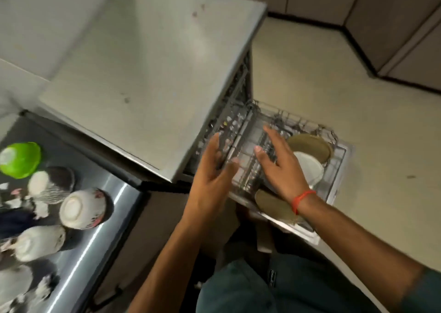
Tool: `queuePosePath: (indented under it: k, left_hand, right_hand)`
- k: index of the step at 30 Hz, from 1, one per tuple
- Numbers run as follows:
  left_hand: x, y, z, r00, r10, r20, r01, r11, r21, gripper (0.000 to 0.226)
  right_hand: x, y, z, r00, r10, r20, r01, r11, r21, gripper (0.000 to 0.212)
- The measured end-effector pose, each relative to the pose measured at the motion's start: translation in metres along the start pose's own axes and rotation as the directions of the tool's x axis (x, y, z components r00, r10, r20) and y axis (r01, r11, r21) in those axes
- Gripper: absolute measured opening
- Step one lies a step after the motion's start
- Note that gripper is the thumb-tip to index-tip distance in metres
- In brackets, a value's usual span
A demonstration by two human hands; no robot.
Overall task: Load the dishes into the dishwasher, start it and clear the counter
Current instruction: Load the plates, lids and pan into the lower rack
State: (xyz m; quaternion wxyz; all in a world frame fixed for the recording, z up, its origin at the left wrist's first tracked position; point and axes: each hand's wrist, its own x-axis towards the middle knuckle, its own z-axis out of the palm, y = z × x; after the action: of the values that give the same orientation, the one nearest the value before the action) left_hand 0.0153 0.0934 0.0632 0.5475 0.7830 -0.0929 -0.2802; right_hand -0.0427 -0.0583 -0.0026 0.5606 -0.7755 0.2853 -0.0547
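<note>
Head view: both hands are seen with fingers spread, left hand and right hand over the pulled-out dishwasher rack, where plates stand; bowls are left upturned on the counter.

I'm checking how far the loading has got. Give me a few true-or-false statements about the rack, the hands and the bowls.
1. Plates already stand in the pulled-out rack. True: a tan plate and a white plate are there.
2. The right hand grips a plate. False: its fingers are straight, over the rack.
3. The left hand holds a bowl. False: it is open and holds nothing.
4. Bowls wait upside down on the counter, including a green bowl. True.
5. A red band circles the left wrist. False: the right wrist.
</note>
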Motion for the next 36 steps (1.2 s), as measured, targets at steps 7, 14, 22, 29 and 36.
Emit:
queuePosePath:
  k: [7,14,22,29,36]
  left_hand:
    - [-0.067,0.033,-0.064,0.928,0.101,-0.358,-0.131,0.989,-0.062,0.062]
    - [-0.128,0.027,-0.131,0.767,0.122,-0.629,-0.264,0.955,-0.137,0.065]
    - [-0.218,-0.032,-0.219,0.585,0.018,-0.811,-0.243,0.958,-0.154,0.064]
    - [-0.280,-0.099,-0.289,0.432,-0.158,-0.888,-0.199,0.944,-0.264,0.061]
    - [-0.328,-0.181,-0.373,0.209,-0.365,-0.907,-0.060,0.921,-0.384,0.067]
  right_hand:
    - [-0.026,-0.099,0.011,0.956,-0.248,0.157,0.227,0.964,0.138,0.055]
    - [-0.060,-0.170,0.078,0.797,-0.484,0.361,0.415,0.873,0.255,0.051]
    - [-0.118,-0.218,0.203,0.553,-0.546,0.629,0.474,0.827,0.302,0.053]
    - [-0.157,-0.246,0.282,0.378,-0.506,0.775,0.535,0.803,0.263,0.052]
    - [-0.190,-0.273,0.347,0.231,-0.464,0.855,0.582,0.771,0.261,0.054]
